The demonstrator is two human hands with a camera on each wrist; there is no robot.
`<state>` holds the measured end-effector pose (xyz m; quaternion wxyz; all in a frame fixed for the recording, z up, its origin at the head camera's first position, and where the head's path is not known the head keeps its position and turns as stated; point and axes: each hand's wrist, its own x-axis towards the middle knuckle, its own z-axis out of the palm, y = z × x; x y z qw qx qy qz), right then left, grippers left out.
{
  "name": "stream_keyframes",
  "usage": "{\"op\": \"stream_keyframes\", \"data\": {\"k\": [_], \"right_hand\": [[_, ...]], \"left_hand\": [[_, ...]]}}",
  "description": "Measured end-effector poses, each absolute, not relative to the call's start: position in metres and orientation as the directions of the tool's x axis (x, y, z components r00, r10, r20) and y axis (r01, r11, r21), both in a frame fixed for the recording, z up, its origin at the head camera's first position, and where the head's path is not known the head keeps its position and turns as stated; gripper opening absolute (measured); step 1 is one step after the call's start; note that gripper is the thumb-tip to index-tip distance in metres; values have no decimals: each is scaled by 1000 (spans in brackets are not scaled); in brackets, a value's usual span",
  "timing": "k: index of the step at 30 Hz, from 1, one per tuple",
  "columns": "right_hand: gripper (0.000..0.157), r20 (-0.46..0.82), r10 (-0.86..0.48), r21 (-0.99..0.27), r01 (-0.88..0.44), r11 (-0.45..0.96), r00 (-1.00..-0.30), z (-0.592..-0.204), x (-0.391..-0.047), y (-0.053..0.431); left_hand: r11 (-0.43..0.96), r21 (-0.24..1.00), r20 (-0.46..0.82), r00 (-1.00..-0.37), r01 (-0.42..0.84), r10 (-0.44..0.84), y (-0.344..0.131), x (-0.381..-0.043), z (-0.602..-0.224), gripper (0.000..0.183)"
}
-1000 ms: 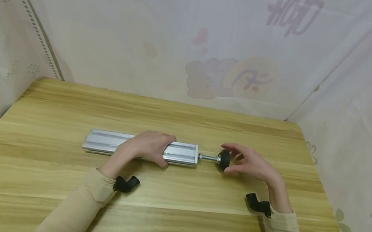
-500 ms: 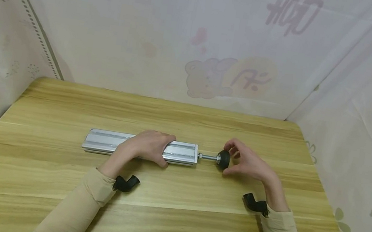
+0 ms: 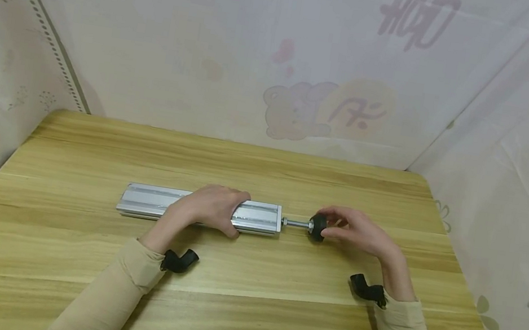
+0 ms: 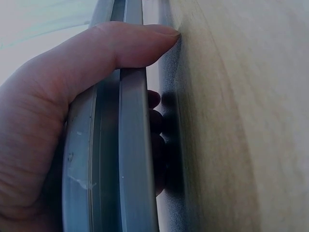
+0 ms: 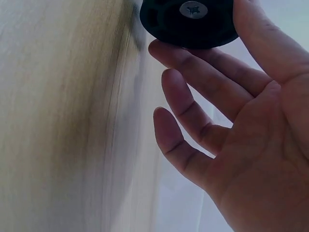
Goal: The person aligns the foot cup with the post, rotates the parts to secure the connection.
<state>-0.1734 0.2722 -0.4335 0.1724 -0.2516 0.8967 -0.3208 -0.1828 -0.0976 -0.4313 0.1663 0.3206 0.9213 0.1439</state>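
Note:
A silver aluminium profile (image 3: 257, 216) lies lengthwise across the table. From its right end a threaded rod (image 3: 298, 224) with nuts runs out to a black levelling foot (image 3: 318, 227). My left hand (image 3: 209, 206) grips the profile from above, thumb along the near side. In the left wrist view its other fingertips show past the profile (image 4: 137, 145), close over the wood. My right hand (image 3: 359, 230) pinches the foot between thumb and fingers. The right wrist view shows the foot's round underside (image 5: 188, 34) with a cross-head screw (image 5: 193, 9) at its centre; the lower fingers stand loosely bent, apart from it.
The wooden table (image 3: 241, 321) has light and dark grain. Patterned cloth (image 3: 182, 61) hangs behind it and on both sides. A black camera mount (image 3: 180, 261) sticks out from the left cuff, another mount (image 3: 367, 289) from the right.
The right thumb has moved up along the foot's near side, and the fingers, raised half a second ago, have come down. The left hand and the profile have stayed put.

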Motion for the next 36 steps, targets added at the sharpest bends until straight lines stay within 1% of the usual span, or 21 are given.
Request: {"op": "stream_keyframes", "data": {"k": [5,7,11,14,20,27,31,36], "right_hand": [[53,-164,-563,-652,-339,678,-810,-432,-174,272],[58,-158,-555,-668,-326,669,-817,-432,-173,272],[74,-139,-541,-705,-301,642,-830,-432,-172,269],[77,-118,-543,-705,-315,635,-831,-434,-172,264],[72,-90,-541,-689,-340,640,-836,-435,-172,259],[65,-115,-509,-703,-292,648,-853,-429,-168,261],[59,-115,-521,-692,-308,653,-846,-427,-169,262],[55,-130,-543,-677,-326,660,-830,-429,-170,264]], "left_hand": [[750,363,-206,-738,552,642,-98,-183,-432,51],[750,362,-204,-738,554,644,-98,-183,-432,51],[748,361,-201,-737,556,645,-98,-183,-432,51],[747,361,-200,-736,558,646,-98,-183,-431,51],[745,367,-201,-734,557,648,-98,-183,-431,50],[736,366,-187,-730,570,658,-96,-183,-428,50],[733,371,-178,-731,570,659,-98,-183,-428,48],[727,372,-181,-723,577,666,-99,-183,-431,45]]}}
